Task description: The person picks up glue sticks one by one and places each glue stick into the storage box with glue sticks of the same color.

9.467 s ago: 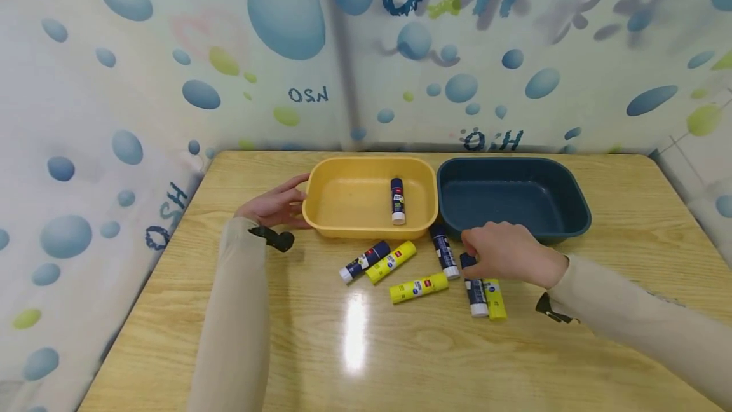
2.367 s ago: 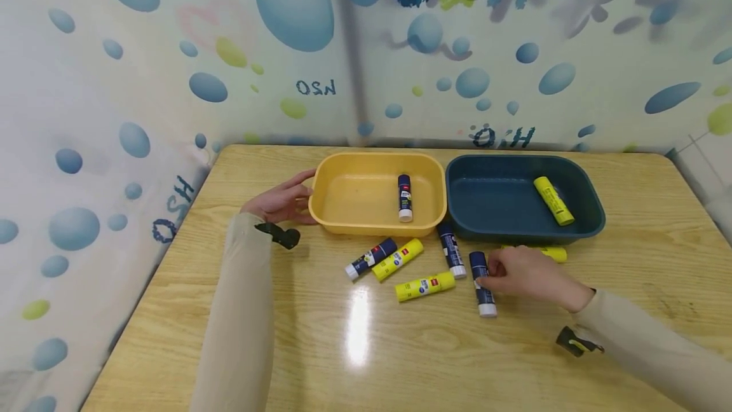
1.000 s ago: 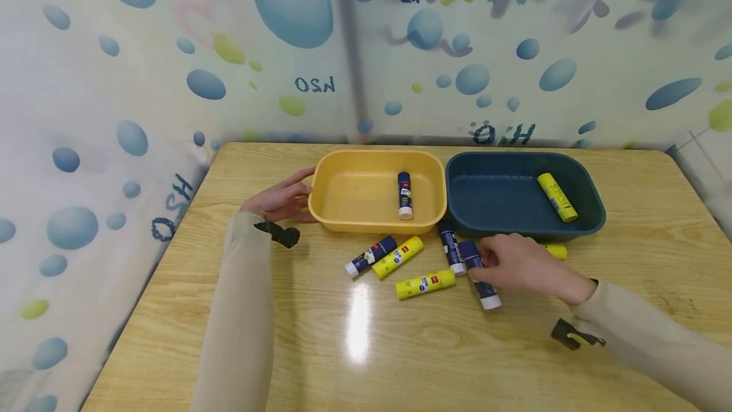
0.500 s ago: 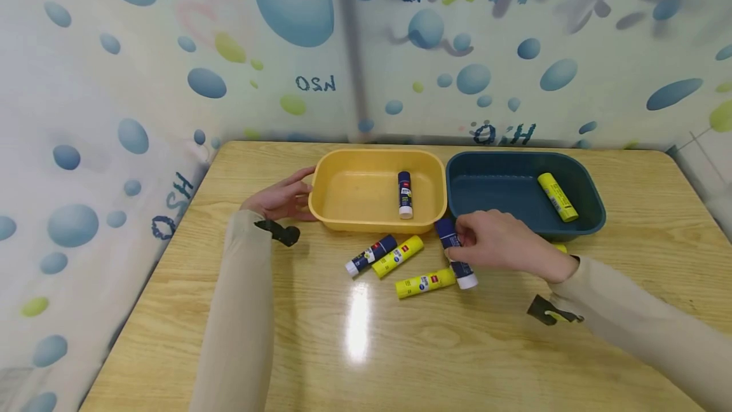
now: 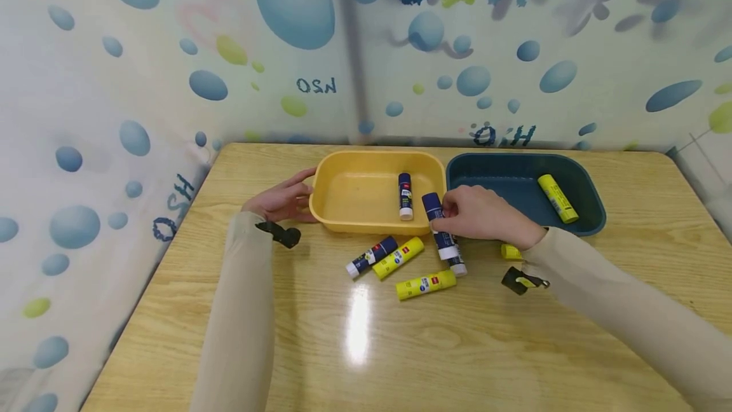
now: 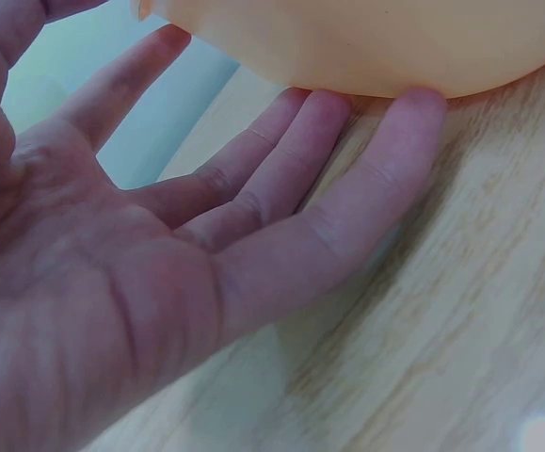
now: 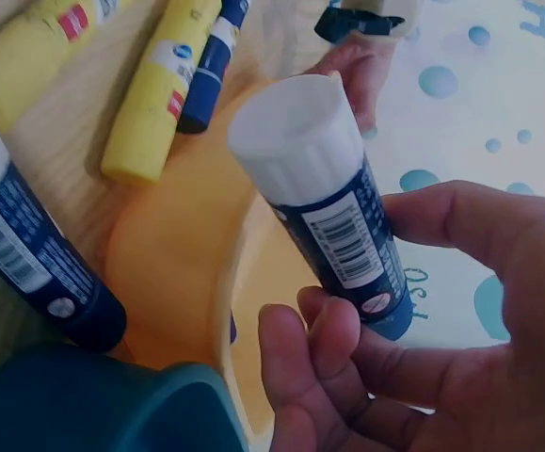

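My right hand (image 5: 477,212) pinches a navy glue stick with a white cap (image 7: 338,217) between thumb and fingers. In the head view it hangs at the near right corner of the yellow bin (image 5: 354,224), overlapping another navy glue stick (image 7: 41,254) that lies on the table. My left hand (image 5: 280,202) stays at the yellow bin's left end, and its fingertips (image 6: 413,108) touch the outer wall with straight, relaxed fingers. One navy glue stick (image 5: 405,196) lies inside the yellow bin. A yellow glue stick (image 5: 557,198) lies in the dark blue bin (image 5: 486,167).
In front of the bins lie a navy glue stick (image 5: 372,257) and two yellow glue sticks, one slanted (image 5: 398,258) and one nearly level (image 5: 426,285). Another yellow one (image 5: 511,252) shows partly behind the right wrist. A patterned wall (image 5: 372,49) rises behind the wooden table (image 5: 400,355).
Over the last seconds, my right hand took hold of the navy glue stick, lifted it and carried it left to the yellow bin. Earlier, a yellow glue stick came into the blue bin.
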### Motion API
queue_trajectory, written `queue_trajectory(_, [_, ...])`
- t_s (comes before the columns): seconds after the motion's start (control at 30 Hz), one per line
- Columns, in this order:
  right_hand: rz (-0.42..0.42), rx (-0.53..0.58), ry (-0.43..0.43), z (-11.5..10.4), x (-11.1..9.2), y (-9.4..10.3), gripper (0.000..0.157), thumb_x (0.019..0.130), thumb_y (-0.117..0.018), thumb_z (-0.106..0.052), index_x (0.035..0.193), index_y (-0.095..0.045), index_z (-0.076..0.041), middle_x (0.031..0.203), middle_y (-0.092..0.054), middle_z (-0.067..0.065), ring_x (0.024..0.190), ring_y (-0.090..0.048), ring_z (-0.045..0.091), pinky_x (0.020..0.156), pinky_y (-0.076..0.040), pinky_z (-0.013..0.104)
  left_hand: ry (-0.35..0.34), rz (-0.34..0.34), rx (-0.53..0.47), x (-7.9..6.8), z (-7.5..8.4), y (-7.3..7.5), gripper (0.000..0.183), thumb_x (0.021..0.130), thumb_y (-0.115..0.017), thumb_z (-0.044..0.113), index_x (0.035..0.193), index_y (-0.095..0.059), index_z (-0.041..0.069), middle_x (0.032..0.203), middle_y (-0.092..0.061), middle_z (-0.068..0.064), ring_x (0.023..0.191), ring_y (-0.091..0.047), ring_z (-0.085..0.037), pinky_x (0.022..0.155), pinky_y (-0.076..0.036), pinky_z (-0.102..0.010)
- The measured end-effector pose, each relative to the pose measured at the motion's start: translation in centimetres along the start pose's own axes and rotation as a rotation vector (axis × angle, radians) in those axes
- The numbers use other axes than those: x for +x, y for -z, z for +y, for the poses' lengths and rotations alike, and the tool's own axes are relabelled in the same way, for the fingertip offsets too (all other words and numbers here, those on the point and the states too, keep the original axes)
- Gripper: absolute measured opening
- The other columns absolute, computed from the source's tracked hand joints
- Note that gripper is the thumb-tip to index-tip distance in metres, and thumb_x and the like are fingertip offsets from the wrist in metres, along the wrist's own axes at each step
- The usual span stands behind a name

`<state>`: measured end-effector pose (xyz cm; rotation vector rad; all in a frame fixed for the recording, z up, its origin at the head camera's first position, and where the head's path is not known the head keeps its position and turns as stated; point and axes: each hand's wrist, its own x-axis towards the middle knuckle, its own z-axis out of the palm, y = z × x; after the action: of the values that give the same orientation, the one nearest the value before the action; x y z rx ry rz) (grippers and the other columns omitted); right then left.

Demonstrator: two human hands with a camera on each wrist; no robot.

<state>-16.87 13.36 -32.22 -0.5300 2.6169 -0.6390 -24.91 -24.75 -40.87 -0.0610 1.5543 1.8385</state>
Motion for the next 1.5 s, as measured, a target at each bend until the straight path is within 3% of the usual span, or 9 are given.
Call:
queue_trajectory(0.3, [-0.001,0.016,-0.061,-0.5,2.1,1.1,0.029,0.089,-0.065,-0.032,0.079,-0.065,-0.004,0.062,-0.048,0.003,0.057,-0.046,0.018,0.051,-0.031,0.027,-0.008,-0.018,0.017,-0.1,-0.1,-0.1,0.066,0.099,-0.043,0.008,0.156,-0.014,0.026,0.148,-0.026,-0.016,0.120,-0.043,-0.032,0.095,-0.043,-0.056])
queue_trajectory(0.53, [0.010,-0.002,-0.096,-0.9,4.3,1.9,0.036,0.090,-0.063,-0.035,0.067,-0.057,-0.008,0.057,-0.041,0.000,0.052,-0.039,0.016,0.050,-0.027,0.027,-0.004,-0.016,0.006,0.0,-0.1,0.0,0.066,0.099,-0.042,0.008,0.156,-0.015,0.026,0.148,-0.025,-0.017,0.122,-0.041,-0.033,0.095,-0.044,-0.056])
queue_trajectory(0.63, [-0.007,-0.004,-0.111,-0.9,5.1,2.0,0.038,0.090,-0.062,-0.037,0.068,-0.059,-0.006,0.060,-0.050,0.003,0.055,-0.045,0.018,0.051,-0.030,0.027,-0.001,-0.017,-0.004,0.0,-0.1,0.0,0.066,0.100,-0.041,0.007,0.156,-0.014,0.027,0.150,-0.023,-0.016,0.124,-0.039,-0.033,0.093,-0.045,-0.055])
queue_trajectory(0.8, [-0.032,-0.010,-0.139,-1.2,6.4,1.9,0.042,0.091,-0.062,-0.041,0.084,-0.069,0.000,0.080,-0.067,0.012,0.071,-0.059,0.025,0.055,-0.039,0.027,0.008,0.003,-0.025,0.0,-0.1,0.1,0.065,0.100,-0.042,0.007,0.156,-0.016,0.028,0.150,-0.023,-0.014,0.124,-0.038,-0.034,0.091,-0.047,-0.053])
queue_trajectory(1.13, [-0.050,-0.087,-0.218,-1.6,9.4,1.0,0.039,0.087,-0.062,-0.041,0.082,-0.066,-0.002,0.073,-0.063,0.007,0.075,-0.065,0.024,0.068,-0.052,0.032,0.005,0.018,-0.039,0.0,-0.2,-0.1,0.062,0.101,-0.042,0.008,0.155,-0.019,0.029,0.149,-0.025,-0.012,0.120,-0.042,-0.032,0.095,-0.044,-0.055])
queue_trajectory(1.33, [-0.103,-0.107,-0.294,-1.6,10.9,0.8,0.035,0.086,-0.063,-0.038,0.070,-0.058,-0.008,0.060,-0.046,0.001,0.067,-0.063,0.020,0.057,-0.049,0.025,0.006,0.016,-0.029,0.1,-0.1,-0.3,0.062,0.102,-0.041,0.007,0.155,-0.018,0.029,0.149,-0.025,-0.012,0.121,-0.041,-0.031,0.095,-0.043,-0.055])
queue_trajectory(1.5, [-0.163,-0.133,-0.370,-1.8,12.2,0.4,0.032,0.087,-0.062,-0.037,0.083,-0.068,-0.005,0.064,-0.052,0.002,0.051,-0.051,0.013,0.046,-0.040,0.020,0.009,0.026,-0.029,0.1,0.0,-0.4,0.062,0.101,-0.042,0.008,0.155,-0.018,0.029,0.149,-0.026,-0.013,0.121,-0.041,-0.032,0.095,-0.043,-0.055])
